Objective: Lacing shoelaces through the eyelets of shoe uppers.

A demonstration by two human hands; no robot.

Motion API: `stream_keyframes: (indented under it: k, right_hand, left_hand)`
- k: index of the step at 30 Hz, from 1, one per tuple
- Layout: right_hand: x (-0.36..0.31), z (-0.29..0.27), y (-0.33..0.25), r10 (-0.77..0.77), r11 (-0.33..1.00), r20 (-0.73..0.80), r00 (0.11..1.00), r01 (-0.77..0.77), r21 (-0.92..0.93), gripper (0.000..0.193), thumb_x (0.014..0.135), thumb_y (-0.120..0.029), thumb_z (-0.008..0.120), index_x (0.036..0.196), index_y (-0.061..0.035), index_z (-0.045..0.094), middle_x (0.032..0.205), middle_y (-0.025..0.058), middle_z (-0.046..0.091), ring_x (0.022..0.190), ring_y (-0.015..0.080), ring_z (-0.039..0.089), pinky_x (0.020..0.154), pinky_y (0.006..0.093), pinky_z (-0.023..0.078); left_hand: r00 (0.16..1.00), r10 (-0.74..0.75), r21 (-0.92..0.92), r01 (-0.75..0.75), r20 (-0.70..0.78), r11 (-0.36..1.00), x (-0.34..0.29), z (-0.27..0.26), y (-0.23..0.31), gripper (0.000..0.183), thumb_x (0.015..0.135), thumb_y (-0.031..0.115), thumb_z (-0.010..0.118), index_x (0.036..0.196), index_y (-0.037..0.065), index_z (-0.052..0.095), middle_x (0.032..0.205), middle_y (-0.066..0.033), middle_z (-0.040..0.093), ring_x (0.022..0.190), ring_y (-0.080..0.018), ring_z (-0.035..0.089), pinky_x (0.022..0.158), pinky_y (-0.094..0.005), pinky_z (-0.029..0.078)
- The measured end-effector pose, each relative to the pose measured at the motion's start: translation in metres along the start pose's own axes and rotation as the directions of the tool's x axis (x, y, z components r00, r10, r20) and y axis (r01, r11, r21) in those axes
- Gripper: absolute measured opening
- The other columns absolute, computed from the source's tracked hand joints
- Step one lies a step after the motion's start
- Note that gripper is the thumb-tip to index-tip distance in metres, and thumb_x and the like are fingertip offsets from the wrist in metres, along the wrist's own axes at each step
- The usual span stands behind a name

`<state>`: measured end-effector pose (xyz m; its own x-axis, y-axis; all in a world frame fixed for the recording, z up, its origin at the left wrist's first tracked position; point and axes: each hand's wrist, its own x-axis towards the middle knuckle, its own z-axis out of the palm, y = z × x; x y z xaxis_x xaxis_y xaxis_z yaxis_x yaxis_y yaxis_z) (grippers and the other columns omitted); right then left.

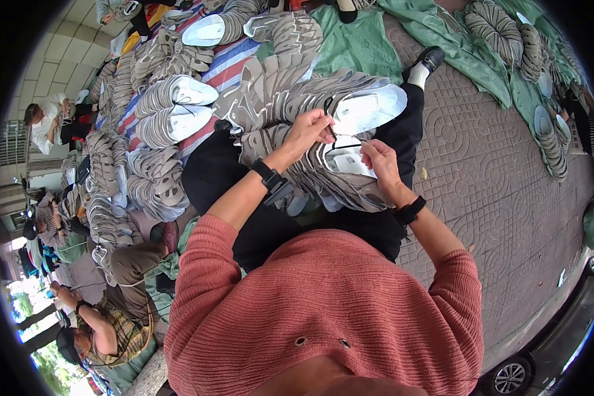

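Head view: I see left hand (309, 131) fingers pinched on black cord (347, 146), right hand (381, 162) fingertips together, their hold unclear, over paired stacks of shoe uppers (371, 109) at the lap. I'd call it tying the pair; next, likely draw the cord snug without crushing edges.
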<state>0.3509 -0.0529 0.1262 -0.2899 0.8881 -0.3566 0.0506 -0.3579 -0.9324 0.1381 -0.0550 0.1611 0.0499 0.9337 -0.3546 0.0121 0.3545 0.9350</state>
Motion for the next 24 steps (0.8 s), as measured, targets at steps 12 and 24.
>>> stream_keyframes:
  k: [12,24]
  right_hand:
    - [0.010,0.012,0.019,-0.082,0.888,0.203,0.976,0.164,-0.430,0.024,0.085,-0.021,0.058,0.097,0.0001,0.058,0.071,0.0075,0.057,0.069,0.0159,0.056,0.062,0.0284,0.045]
    - [0.012,0.011,0.012,0.095,0.995,0.069,0.993,-0.092,-0.045,0.036,0.093,-0.032,0.041,0.074,-0.0040,0.054,0.053,0.0041,0.048,0.052,0.0157,0.052,0.054,0.0280,0.043]
  left_hand:
    - [0.840,0.315,-0.060,-0.322,0.442,0.945,-0.022,0.066,0.111,0.019,0.093,0.013,0.050,0.090,-0.003,0.061,0.078,-0.0084,0.064,0.062,-0.0162,0.066,0.054,-0.0232,0.050]
    - [0.900,0.405,0.602,-0.416,0.164,0.681,0.005,0.033,0.020,0.029,0.076,0.009,0.064,0.098,0.001,0.047,0.088,-0.0149,0.056,0.075,-0.0298,0.060,0.068,-0.0370,0.048]
